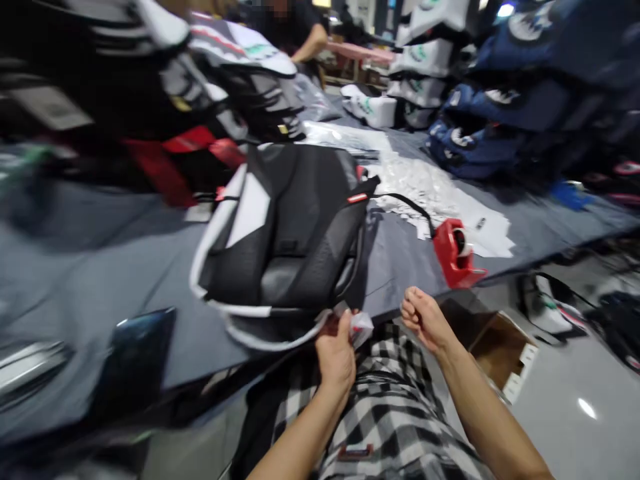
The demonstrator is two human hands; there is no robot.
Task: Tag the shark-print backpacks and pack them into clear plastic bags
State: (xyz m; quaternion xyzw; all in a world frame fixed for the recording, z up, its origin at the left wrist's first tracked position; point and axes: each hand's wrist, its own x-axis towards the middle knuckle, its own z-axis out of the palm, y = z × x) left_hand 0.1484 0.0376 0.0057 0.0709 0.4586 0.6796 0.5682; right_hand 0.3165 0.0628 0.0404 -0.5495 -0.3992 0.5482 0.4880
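Note:
A black backpack (295,227) with white panels and grey-white trim lies on the grey-covered table, its shoulder straps facing up. At its lower edge my left hand (336,353) is closed on a crumpled clear plastic piece (362,328) with a bit of red on it. To the right, past the table's front edge, my right hand (423,317) is held with its fingers curled together; whether something small is between them cannot be made out. A red tape dispenser (453,257) sits near the table edge, above my right hand.
Stacked bags (240,73) stand at the back left, navy bags (500,120) at the back right. White labels (425,187) lie beyond the dispenser. A dark flat object (137,353) is at left. An open cardboard box (503,353) is on the floor. A person's arm (311,43) shows behind.

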